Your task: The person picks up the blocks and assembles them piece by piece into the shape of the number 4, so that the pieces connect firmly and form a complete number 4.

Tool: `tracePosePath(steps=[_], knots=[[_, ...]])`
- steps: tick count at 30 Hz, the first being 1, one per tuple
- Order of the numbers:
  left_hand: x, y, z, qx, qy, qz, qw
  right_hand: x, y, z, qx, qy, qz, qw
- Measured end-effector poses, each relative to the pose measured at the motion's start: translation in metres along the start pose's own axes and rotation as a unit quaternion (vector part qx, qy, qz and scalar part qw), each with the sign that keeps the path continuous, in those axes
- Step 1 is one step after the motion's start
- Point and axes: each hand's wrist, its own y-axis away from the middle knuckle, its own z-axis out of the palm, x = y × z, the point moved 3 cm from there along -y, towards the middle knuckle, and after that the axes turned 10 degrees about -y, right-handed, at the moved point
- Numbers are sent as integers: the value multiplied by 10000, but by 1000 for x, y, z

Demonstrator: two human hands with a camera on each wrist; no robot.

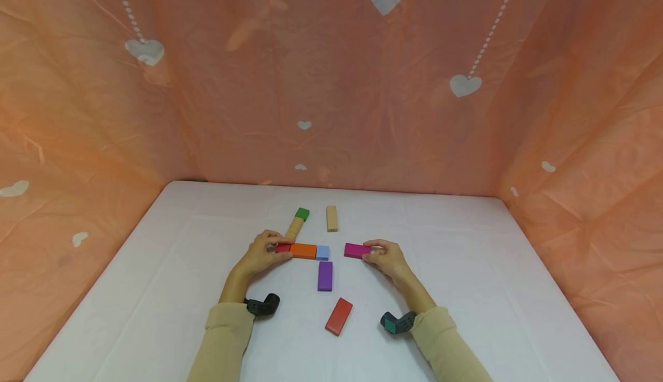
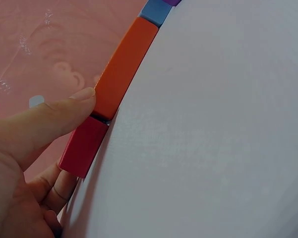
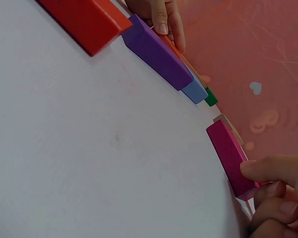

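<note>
My left hand (image 1: 260, 252) grips a crimson block (image 2: 84, 147) at the left end of a row. Its thumb lies along the near side by the joint with an orange block (image 1: 303, 251), its fingers on the far side. A light blue block (image 1: 323, 252) continues the row on the right. To the right of a gap, my right hand (image 1: 387, 257) pinches a magenta block (image 1: 355, 250) by its right end, thumb on the near face (image 3: 228, 153). Below the light blue block lies a purple block (image 1: 325, 277), lengthwise toward me.
A plain wooden block (image 1: 294, 228) slants up from the row's left part to a green block (image 1: 303, 214). Another wooden block (image 1: 332, 219) lies farther back. Nearer me, a red block (image 1: 339, 316) lies askew on the white table (image 1: 466, 290). Orange cloth (image 1: 336, 111) hangs behind.
</note>
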Motion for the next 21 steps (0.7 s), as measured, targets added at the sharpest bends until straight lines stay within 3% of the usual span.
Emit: tracePosePath(steps=[21], knots=[[-2, -1, 2, -16, 37, -80, 10000, -4, 4, 7, -18, 201, -84, 9998]])
